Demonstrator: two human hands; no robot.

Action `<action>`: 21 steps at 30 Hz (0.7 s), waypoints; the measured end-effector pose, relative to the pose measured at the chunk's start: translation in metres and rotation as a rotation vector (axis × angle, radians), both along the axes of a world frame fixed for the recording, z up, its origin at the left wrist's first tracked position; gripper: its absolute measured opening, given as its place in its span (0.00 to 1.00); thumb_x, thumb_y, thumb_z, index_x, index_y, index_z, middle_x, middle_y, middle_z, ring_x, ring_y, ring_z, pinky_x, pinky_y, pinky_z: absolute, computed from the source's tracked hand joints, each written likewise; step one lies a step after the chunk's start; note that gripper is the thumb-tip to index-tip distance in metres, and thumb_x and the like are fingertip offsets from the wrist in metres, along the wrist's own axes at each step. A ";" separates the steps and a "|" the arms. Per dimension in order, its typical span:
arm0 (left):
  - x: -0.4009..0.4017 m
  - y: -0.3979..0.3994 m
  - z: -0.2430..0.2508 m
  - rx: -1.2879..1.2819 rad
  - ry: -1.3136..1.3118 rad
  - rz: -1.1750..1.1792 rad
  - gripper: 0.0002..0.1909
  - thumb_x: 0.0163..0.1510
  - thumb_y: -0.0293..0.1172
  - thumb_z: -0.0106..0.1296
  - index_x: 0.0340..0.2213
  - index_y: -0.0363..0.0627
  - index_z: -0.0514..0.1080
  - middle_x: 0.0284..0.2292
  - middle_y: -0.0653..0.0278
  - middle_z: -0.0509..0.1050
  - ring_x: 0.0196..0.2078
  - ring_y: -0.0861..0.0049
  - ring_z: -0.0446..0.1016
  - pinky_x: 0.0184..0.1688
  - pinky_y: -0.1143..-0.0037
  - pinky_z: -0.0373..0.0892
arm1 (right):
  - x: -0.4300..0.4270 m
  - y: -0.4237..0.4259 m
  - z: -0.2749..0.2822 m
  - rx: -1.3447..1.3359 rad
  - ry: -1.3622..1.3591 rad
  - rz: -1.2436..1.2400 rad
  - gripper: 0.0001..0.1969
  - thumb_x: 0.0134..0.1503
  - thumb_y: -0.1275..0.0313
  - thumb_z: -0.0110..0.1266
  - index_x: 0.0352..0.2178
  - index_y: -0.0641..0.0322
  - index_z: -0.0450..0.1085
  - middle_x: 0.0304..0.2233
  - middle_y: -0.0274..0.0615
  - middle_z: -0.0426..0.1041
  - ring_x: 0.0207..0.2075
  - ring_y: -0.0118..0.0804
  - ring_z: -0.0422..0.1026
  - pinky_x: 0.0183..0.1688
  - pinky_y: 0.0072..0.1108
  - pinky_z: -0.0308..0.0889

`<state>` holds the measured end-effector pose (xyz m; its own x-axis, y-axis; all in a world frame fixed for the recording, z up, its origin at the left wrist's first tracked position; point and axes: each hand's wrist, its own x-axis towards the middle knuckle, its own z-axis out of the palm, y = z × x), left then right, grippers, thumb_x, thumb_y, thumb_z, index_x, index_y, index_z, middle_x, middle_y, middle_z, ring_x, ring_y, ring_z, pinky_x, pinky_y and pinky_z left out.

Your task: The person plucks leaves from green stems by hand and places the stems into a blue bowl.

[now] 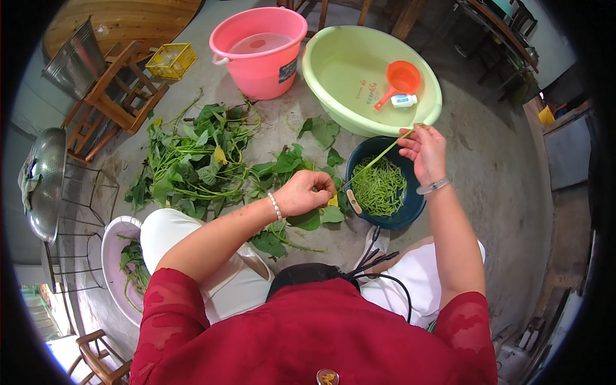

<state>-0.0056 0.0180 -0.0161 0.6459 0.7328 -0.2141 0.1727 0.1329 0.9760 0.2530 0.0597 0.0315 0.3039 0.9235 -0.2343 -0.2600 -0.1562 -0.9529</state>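
Between the fingertips of my right hand point(424, 150) is the thick end of a long green leaf stem point(380, 158). The stem slants down to the left, across a dark blue basin point(417, 204). My left hand point(308, 193) is pinched at its thin lower end; the exact contact there is partly hidden by the fingers. A yellow leaf point(333, 200) shows just below those fingers. Many short cut green stem pieces point(380, 187) fill the bottom of the basin. Leafy vines point(202, 154), which look like sweet potato vines, lie heaped on the concrete floor to the left.
Beyond the basin stands a pale green tub point(337, 82) with a red dipper point(403, 77) and a white bottle point(403, 100). A pink bucket point(260, 57) is beside it. At left are a lilac basin point(113, 269) with greens, a metal colander point(45, 187) and a wooden chair point(115, 101).
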 end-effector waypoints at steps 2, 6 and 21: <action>-0.002 0.002 -0.007 0.076 0.061 0.006 0.04 0.43 0.25 0.44 0.21 0.36 0.66 0.17 0.68 0.67 0.20 0.85 0.64 0.24 0.82 0.63 | 0.013 0.003 0.003 0.049 0.007 -0.051 0.07 0.54 0.73 0.41 0.32 0.68 0.59 0.26 0.48 0.70 0.20 0.34 0.71 0.17 0.18 0.68; -0.008 0.007 -0.007 0.169 0.181 -0.003 0.05 0.41 0.26 0.45 0.21 0.35 0.67 0.17 0.66 0.68 0.20 0.84 0.64 0.25 0.81 0.63 | 0.036 0.010 0.009 0.092 0.011 -0.126 0.07 0.53 0.73 0.41 0.32 0.67 0.59 0.26 0.48 0.70 0.21 0.34 0.71 0.18 0.19 0.68; 0.009 0.004 0.013 0.204 0.047 0.257 0.12 0.42 0.29 0.53 0.31 0.37 0.72 0.15 0.66 0.68 0.18 0.86 0.64 0.22 0.82 0.63 | -0.024 -0.018 0.016 0.037 0.093 0.110 0.07 0.54 0.72 0.41 0.31 0.67 0.60 0.26 0.48 0.70 0.22 0.33 0.71 0.21 0.18 0.69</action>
